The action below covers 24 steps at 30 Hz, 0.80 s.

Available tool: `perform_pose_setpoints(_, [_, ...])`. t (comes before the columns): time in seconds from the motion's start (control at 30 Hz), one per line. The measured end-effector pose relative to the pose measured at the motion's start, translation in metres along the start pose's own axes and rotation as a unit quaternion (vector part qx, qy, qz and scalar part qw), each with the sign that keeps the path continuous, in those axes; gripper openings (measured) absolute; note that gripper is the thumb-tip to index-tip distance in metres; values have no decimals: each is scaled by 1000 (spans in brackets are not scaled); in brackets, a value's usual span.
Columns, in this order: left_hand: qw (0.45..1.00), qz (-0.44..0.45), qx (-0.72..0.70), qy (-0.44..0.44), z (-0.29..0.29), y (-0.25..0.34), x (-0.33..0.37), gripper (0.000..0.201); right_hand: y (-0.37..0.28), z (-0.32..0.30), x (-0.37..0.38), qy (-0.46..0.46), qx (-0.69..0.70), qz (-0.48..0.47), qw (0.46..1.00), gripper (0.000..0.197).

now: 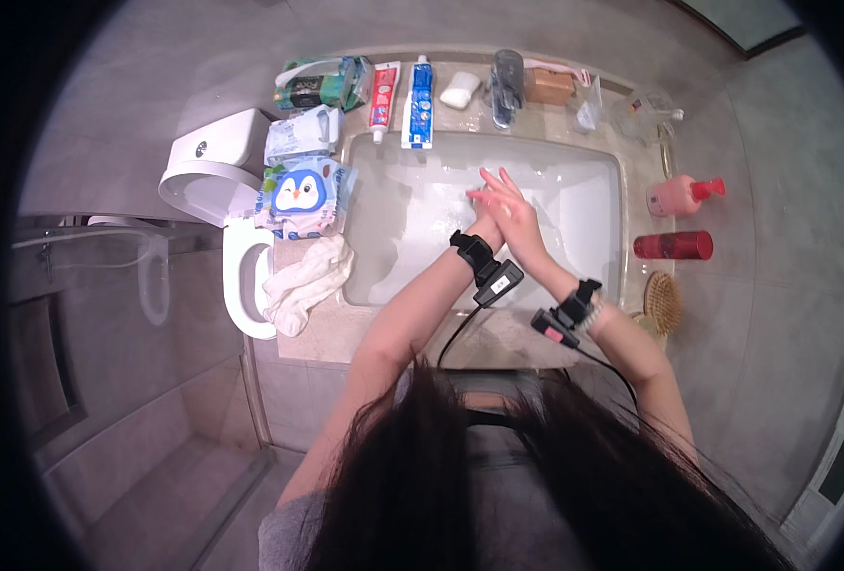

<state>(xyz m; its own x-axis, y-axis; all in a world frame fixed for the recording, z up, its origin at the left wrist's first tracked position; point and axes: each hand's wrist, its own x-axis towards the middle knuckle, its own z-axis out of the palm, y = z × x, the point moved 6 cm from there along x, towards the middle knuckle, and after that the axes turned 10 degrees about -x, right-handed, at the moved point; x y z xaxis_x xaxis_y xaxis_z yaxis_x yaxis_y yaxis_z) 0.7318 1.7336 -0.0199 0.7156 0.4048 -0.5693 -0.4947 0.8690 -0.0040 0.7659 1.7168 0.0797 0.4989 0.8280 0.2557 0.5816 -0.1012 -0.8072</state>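
Over the white sink basin (588, 205), my two hands are pressed together. My right hand (519, 221) lies across my left hand (484, 224) and hides much of it. The fingers that show are stretched out, with some tips pointing toward the far side. No object shows in either hand. Wet, shiny patches cover the basin beneath them. Each wrist wears a black strap with a small cabled box: the left box (498, 284) and the right box (555, 328). A pale band also circles my right wrist.
Along the far ledge lie a red tube (384, 100), a blue tube (421, 105) and white soap (460, 90). Wipes packs (300, 200) and a cloth (313, 281) lie left, beside a toilet (241, 276). A pump bottle (674, 198), red can (674, 246) and brush (663, 303) stand right.
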Motion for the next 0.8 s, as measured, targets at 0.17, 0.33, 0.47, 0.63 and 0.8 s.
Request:
perform_pose_setpoints(0.17, [1000, -20, 14, 1, 3, -1, -1, 25, 14, 7, -7, -29, 162, 112, 980, 33])
perform_pose_setpoints(0.33, [999, -46, 10, -10, 8, -2, 2, 26, 15, 1, -6, -13, 77, 120, 990, 27])
perform_pose_setpoints(0.47, [1000, 21, -22, 1, 10, 5, 1, 28, 9, 9, -12, -37, 61, 35, 997, 27])
perform_pose_setpoints(0.63, [997, -36, 58, -31, 22, 1, -8, 31, 49, 21, -24, -86, 453, 321, 827, 33])
perform_pose_setpoints(0.8, [754, 301, 582, -42, 45, 57, -26, 23, 51, 11, -39, -136, 537, 418, 720, 33])
